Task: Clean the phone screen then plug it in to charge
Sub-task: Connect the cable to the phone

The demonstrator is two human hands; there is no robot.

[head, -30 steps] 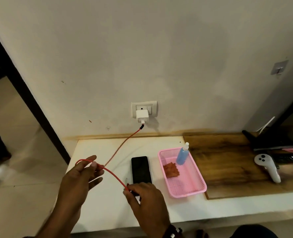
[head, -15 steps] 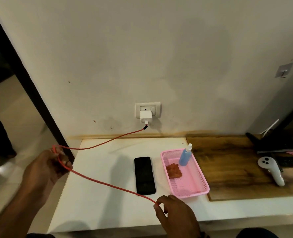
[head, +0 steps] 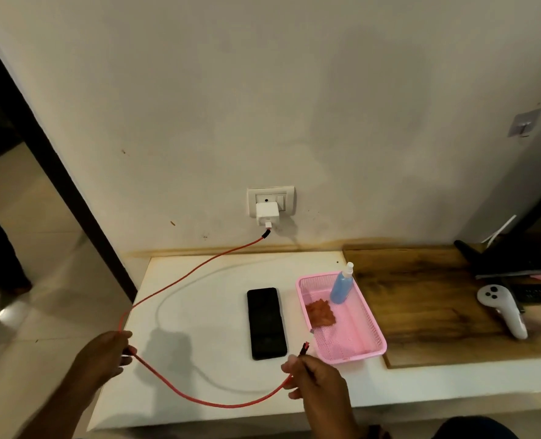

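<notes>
Worktop edges: white worktop [head: 218,312] meets the wall at the rear, drops off at its left corner beside a dark door frame [head: 50,153], and ends at a front lip just under both hands.
Open room: bare white surface lies left of and behind the phone, crossed only by the cable's shadow; to the right the tray sits close, leaving a narrow strip.
Phone: flat black rectangular smartphone [head: 266,323] lies screen up near the middle of the worktop, long side running front to back, screen dark, nothing plugged into it; I cannot tell whether the glass is smudged.
Cable: thin red charging cable [head: 199,399] runs from the square white wall charger [head: 267,214] (seated in the white wall socket plate [head: 286,198]) down to the left hand, then sags in a loop over the front lip to the right hand.
Left hand: left hand [head: 104,359], at the worktop's left front corner, has its grip closed around the cable.
Right hand: right hand [head: 318,381] pinches the cable just behind its dark plug end [head: 304,347], which points up and back, between the phone's near right corner and the tray.
Tray: pink mesh plastic tray [head: 370,346] holds a crumpled reddish-orange cloth [head: 320,313] and an upright blue spray bottle with a white nozzle [head: 342,285].
Right side: brown wooden board [head: 421,302] carries a white handheld controller [head: 503,312], well apart from the phone.
</notes>
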